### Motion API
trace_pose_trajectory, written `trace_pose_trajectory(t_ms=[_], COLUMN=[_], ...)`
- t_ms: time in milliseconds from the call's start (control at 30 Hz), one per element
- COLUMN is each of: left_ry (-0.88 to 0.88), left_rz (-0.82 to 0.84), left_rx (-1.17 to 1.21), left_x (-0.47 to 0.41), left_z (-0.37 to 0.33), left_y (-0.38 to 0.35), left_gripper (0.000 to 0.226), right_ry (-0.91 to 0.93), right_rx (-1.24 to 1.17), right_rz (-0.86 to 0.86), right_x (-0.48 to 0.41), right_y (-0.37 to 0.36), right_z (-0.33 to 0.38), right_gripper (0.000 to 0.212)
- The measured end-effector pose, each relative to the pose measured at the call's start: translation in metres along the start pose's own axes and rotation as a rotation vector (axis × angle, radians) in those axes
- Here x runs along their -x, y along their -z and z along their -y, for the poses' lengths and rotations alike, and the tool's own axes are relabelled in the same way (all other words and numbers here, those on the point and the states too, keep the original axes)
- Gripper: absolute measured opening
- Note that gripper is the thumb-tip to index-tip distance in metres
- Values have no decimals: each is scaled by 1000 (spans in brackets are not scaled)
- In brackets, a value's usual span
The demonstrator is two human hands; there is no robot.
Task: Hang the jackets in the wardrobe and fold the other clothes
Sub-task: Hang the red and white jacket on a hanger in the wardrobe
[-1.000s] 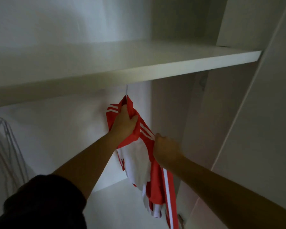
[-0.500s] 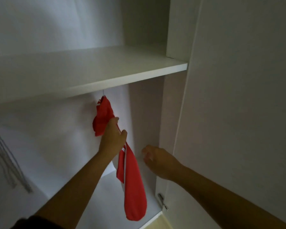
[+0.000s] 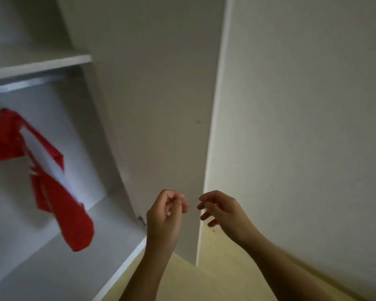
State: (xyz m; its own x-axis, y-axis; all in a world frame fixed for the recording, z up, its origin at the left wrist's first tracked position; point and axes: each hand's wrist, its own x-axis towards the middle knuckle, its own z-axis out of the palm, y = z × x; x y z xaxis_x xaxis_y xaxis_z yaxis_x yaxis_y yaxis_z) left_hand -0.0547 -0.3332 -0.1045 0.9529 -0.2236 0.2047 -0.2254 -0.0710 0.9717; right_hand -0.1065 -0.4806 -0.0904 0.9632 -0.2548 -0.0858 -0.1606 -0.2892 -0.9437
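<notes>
The red-and-white jacket hangs inside the wardrobe, below the metal rail and the shelf, well to the left of your hands. Your left hand and right hand hover close together by the open door's free edge, fingers loosely curled, holding nothing. This hanging looks done. Check that the jacket sits square on its hanger, which is hidden here, then fetch the next garment.

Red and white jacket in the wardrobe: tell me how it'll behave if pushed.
Probably floppy: the red and white jacket droops in soft folds. Likely light, thin fabric. Hanging under the rail, it would probably swing.
</notes>
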Motion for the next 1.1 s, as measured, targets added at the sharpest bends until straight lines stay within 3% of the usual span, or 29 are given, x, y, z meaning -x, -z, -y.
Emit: trace_pose_trajectory(t_ms=[300, 433, 667, 867, 1100], left_ry=[-104, -148, -49, -50, -72], left_rz=[578, 863, 1279, 1533, 1778], left_rx=[219, 254, 321, 301, 266], left_x=[104, 158, 272, 340, 419], left_z=[-56, -72, -84, -96, -116], left_y=[-249, -350, -505, -652, -803], left_gripper=[26, 22, 16, 18, 30], right_ry=[-163, -233, -344, -418, -509], right_rx=[-189, -317, -470, -524, -617], right_rz=[-684, -1001, -1474, -1736, -1915], right_x=[194, 279, 405, 473, 545], right_y=[204, 256, 337, 432, 522], right_z=[-89, -131, -199, -256, -304], right_gripper=[22, 23, 24, 22, 23])
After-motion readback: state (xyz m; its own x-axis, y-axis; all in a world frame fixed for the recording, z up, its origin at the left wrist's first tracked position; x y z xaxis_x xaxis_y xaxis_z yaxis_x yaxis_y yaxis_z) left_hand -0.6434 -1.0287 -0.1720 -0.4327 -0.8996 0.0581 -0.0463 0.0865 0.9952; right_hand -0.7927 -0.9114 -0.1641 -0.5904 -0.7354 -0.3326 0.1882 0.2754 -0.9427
